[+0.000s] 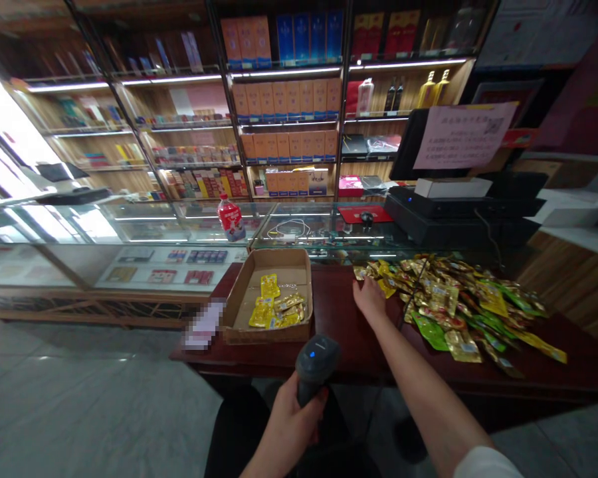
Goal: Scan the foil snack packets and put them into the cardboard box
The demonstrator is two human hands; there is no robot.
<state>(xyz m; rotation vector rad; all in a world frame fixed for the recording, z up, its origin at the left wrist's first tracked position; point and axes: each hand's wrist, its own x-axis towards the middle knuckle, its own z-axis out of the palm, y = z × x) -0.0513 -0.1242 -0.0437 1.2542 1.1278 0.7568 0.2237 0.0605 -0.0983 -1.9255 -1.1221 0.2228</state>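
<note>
Left hand (290,425) wrapped round the scanner (317,358) by the worktop's (333,299) front edge, right hand (371,302) at the left side of the packets (441,299), grip hidden, can't tell! Flat, shiny and slick-looking, they heap over the worktop's right end, where a tug might slide the front ones off; more lie in the cardboard box (269,336) near the left edge.

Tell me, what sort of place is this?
Probably a shop: wall shelves hold rows of boxes, a glass display counter stands in front of them, and the left hand holds what looks like a barcode scanner.
</note>
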